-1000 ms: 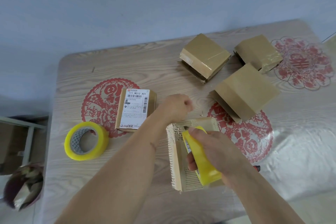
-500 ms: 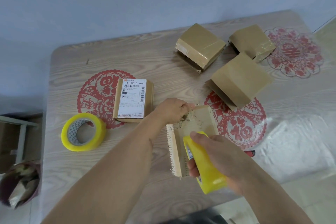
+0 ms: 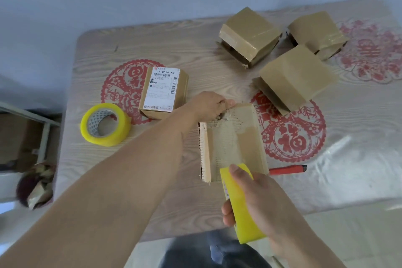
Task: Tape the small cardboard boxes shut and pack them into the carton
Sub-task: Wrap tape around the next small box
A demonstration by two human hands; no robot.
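A small worn cardboard box (image 3: pixel 232 143) lies in front of me on the wooden table (image 3: pixel 152 41). My left hand (image 3: pixel 208 106) presses down on its far left corner, fingers curled at the tape's end. My right hand (image 3: pixel 256 200) grips a yellow tape roll (image 3: pixel 241 202) held near the table's front edge, below the box. Three brown taped boxes stand at the back right: one (image 3: pixel 250 35), another (image 3: pixel 317 32), and a third (image 3: pixel 295 76). A labelled box (image 3: pixel 164 91) sits to the left of my left hand.
A second yellow tape roll (image 3: pixel 105 124) lies at the left. A red cutter (image 3: pixel 287 169) lies right of the worn box. Red paper cut-outs (image 3: pixel 293 135) decorate the table. At the far left, off the table, are a shelf and a bin with scraps (image 3: pixel 37 187).
My right hand has pulled the tape roll back toward me, from on top of the box to past its near end. My left hand stayed at the far corner.
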